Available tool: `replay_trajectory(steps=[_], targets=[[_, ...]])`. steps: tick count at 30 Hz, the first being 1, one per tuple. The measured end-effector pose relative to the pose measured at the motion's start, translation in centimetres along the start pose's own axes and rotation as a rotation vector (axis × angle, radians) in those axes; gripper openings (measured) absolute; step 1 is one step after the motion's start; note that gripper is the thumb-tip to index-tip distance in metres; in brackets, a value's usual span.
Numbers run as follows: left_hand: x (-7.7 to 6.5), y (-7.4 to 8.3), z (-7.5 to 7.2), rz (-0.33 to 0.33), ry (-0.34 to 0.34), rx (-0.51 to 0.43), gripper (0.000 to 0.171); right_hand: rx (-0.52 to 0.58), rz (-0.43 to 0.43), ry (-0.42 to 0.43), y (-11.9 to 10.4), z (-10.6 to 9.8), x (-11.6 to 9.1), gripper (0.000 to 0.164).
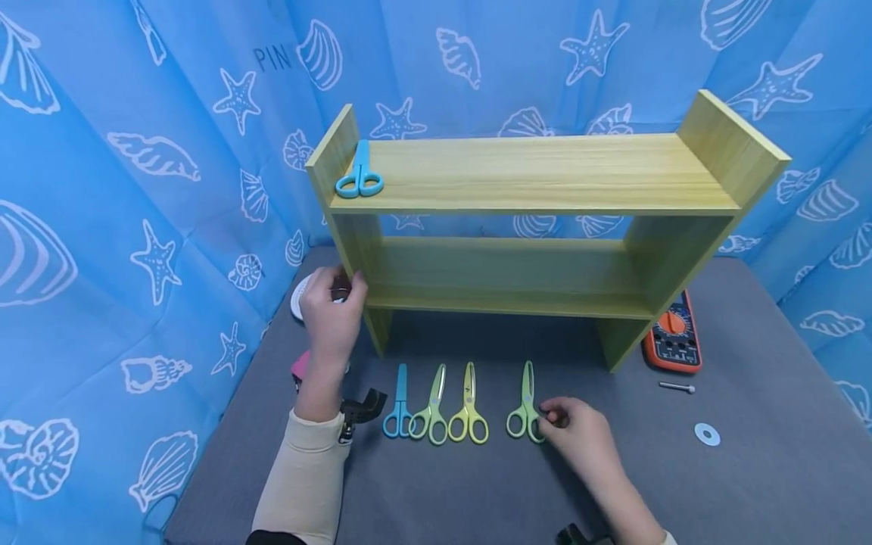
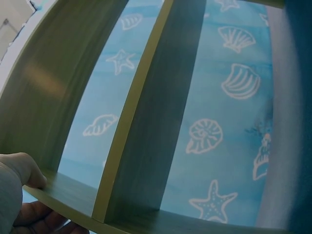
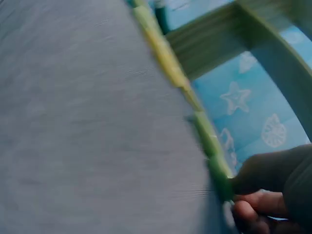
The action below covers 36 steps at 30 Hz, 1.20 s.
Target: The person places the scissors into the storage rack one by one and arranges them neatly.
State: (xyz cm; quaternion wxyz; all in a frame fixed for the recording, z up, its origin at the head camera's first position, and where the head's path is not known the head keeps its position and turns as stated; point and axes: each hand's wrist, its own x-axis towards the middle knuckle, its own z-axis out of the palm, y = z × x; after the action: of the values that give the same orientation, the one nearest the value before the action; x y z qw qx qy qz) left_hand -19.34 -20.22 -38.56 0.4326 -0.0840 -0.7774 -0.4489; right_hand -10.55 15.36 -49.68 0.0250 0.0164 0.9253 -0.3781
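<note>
My left hand (image 1: 332, 310) grips the left side panel of a two-tier wooden shelf (image 1: 531, 174); in the left wrist view its thumb (image 2: 32, 171) lies inside the panel and the fingers outside. Low on the right, my right hand (image 1: 582, 431) pinches a handle loop of a pair of green scissors (image 1: 527, 386) lying on the table. To their left, in a row before the shelf, lie yellow scissors (image 1: 469, 390), another green pair (image 1: 437, 390) and a blue pair (image 1: 402, 384). One more blue pair of scissors (image 1: 362, 157) rests on the shelf's top board, at its left end.
Right of the shelf are an orange-edged multimeter (image 1: 683, 341), a bolt (image 1: 674, 387) and a pale flat ring (image 1: 699, 439). A white round object (image 1: 297, 301) and a pink object (image 1: 300, 366) are partly hidden by my left arm. A patterned blue curtain (image 1: 422, 98) hangs behind the grey-covered table (image 1: 436, 499).
</note>
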Motion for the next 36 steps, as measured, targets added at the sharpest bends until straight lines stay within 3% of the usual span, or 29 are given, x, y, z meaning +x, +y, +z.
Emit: replay_trajectory(steps=[5, 11, 26, 36], targets=[[0.0, 0.0, -0.2, 0.010, 0.020, 0.002, 0.012, -0.090, -0.057, 0.047, -0.3, 0.5, -0.2, 0.005], [-0.2, 0.0, -0.4, -0.006, 0.004, 0.001, 0.014, -0.070, -0.042, 0.042, -0.7, -0.5, -0.7, 0.003], [-0.2, 0.2, -0.1, 0.001, -0.012, -0.007, 0.015, 0.074, 0.074, -0.058, -3.6, -7.3, -3.2, 0.014], [-0.1, 0.3, -0.2, -0.011, -0.020, -0.004, 0.015, 0.144, 0.045, -0.064, -5.2, -12.4, -5.1, 0.018]])
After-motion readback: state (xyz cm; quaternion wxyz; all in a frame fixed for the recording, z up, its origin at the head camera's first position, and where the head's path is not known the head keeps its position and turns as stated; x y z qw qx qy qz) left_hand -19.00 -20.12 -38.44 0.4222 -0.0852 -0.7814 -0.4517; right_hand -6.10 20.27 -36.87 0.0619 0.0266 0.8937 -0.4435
